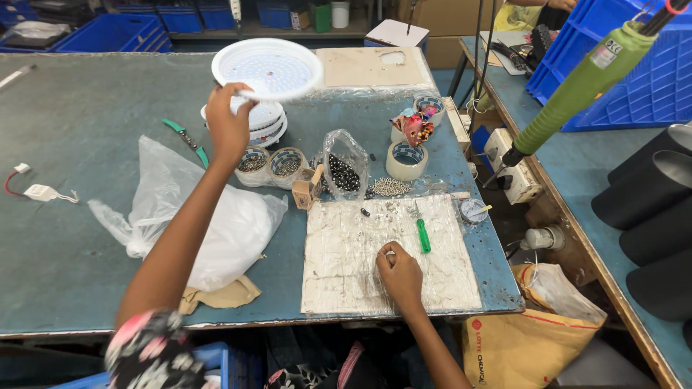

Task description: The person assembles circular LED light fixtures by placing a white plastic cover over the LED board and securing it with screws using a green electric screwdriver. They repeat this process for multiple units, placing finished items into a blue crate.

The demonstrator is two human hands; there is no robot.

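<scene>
Your left hand [229, 119] lifts a white round disc [267, 68] by its rim, fingers pinched on it above the stack of discs [265, 122], while your right hand [398, 272] rests curled closed on the plastic-wrapped board [346, 266] on the bench [79, 115], seemingly pinching something small near the green screwdriver [422, 234].

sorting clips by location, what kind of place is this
Probably a small assembly workshop for light fittings. The left hand lifts a round white disc off a stack, tape rolls hold screws, and a green powered screwdriver hangs over the bench.
</scene>
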